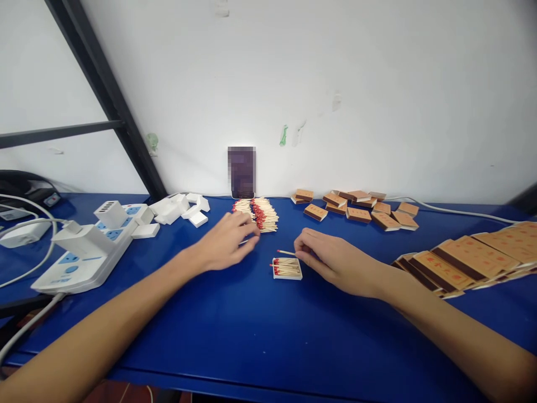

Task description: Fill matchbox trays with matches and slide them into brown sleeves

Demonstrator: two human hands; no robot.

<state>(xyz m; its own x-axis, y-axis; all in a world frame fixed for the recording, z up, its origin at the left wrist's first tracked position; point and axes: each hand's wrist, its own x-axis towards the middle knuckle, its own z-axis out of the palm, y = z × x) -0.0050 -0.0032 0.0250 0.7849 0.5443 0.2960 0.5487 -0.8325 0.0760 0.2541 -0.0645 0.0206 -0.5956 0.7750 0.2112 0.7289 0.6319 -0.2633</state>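
Note:
A small open matchbox tray (287, 268) lies on the blue table (235, 330), partly filled with red-tipped matches. My right hand (331, 258) rests just right of it, fingers pinched on a single match (286, 253) that points left above the tray. My left hand (226, 242) reaches to the near edge of a loose pile of matches (260, 212) by the wall, fingers curled on the pile; what they hold is hidden.
Several closed matchboxes (356, 206) lie scattered at the back right. Flattened box sleeves (470, 257) fan out at the far right. White empty trays (180, 208) sit back left, beside a power strip (84, 252) with chargers and cables. A phone (241, 172) leans on the wall.

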